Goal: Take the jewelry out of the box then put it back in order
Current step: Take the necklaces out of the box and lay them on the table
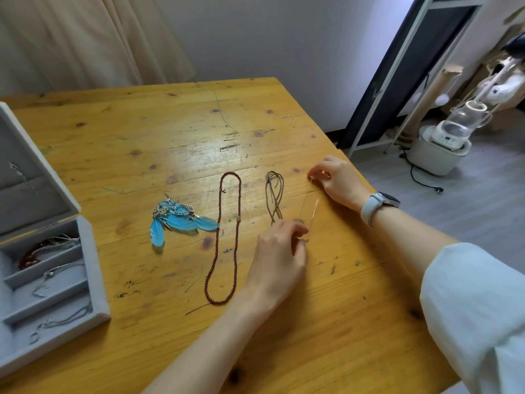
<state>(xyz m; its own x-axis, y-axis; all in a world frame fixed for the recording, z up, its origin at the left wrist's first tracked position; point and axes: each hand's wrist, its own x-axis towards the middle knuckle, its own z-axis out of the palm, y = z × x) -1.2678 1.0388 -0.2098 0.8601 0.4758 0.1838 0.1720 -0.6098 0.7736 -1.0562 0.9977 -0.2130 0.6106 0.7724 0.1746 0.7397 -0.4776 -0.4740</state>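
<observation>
Wooden table (181,132) runs bare across its far half; its right edge drops off just past the right hand (338,180), floor beyond. Laid out mid-table, left to right: blue feather earrings (176,220), feathers fanning toward the near side; dark red bead necklace (224,237), a long narrow loop with its long axis far-to-near; grey cord necklace (274,196), same axis, knot at the far end. Just right of the cord, a thin chain (312,206), barely visible, stretches far-to-near between both hands. Right hand pinches its far end, fingers curled tight; left hand (279,257) pinches the near end, fingers bent close together. Grey jewelry box (96,268) sits open at the table's left edge, lid up; its compartments hold silver chains (54,277) and a dark red beaded piece (28,258), unclear what else.
</observation>
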